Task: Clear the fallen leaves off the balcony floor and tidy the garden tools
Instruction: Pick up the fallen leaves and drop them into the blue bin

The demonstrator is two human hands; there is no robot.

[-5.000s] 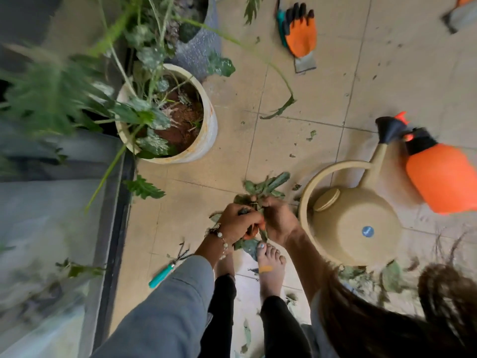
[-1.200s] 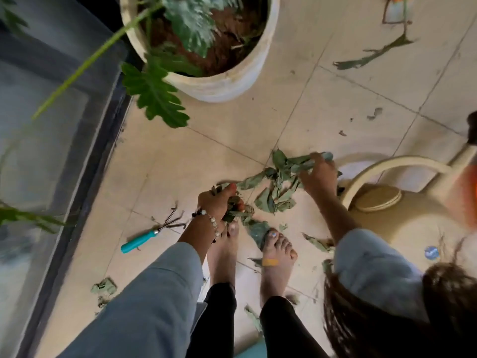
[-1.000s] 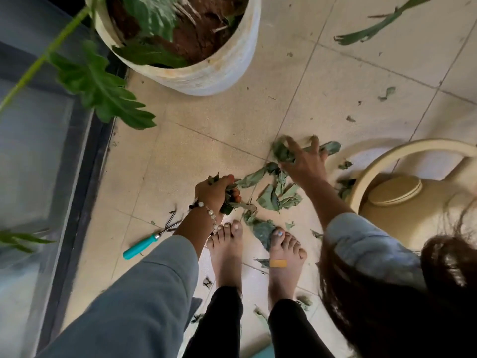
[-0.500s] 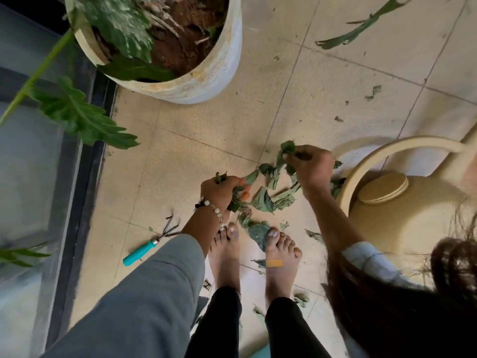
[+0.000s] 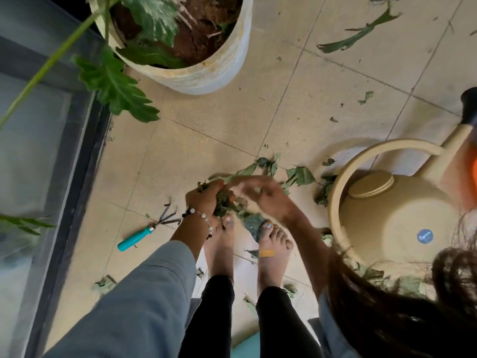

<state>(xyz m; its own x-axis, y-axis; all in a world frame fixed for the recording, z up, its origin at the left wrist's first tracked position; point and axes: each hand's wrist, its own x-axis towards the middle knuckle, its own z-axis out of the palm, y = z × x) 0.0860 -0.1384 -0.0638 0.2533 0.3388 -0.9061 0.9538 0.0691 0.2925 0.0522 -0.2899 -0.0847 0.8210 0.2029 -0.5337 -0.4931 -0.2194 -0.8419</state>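
My left hand (image 5: 206, 200) grips a bunch of fallen green leaves (image 5: 227, 202) just above my bare toes. My right hand (image 5: 265, 195) is right against it, blurred by motion, its fingers reaching into the same bunch; its grip is unclear. Loose leaves (image 5: 299, 175) lie on the beige tiles just beyond the hands, and one leaf (image 5: 254, 226) lies between my feet. A hand rake with a teal handle (image 5: 144, 232) lies on the floor to the left of my left wrist.
A beige watering can (image 5: 387, 215) stands close on the right, an orange sprayer (image 5: 472, 177) behind it. A white plant pot (image 5: 206, 76) stands ahead. A long leaf (image 5: 361, 32) lies far right. Leaf scraps (image 5: 103, 282) lie near the dark door frame (image 5: 77, 177).
My right hand has swung left from the leaves by the watering can to my left hand's bunch. The left hand has kept its hold on the leaves.
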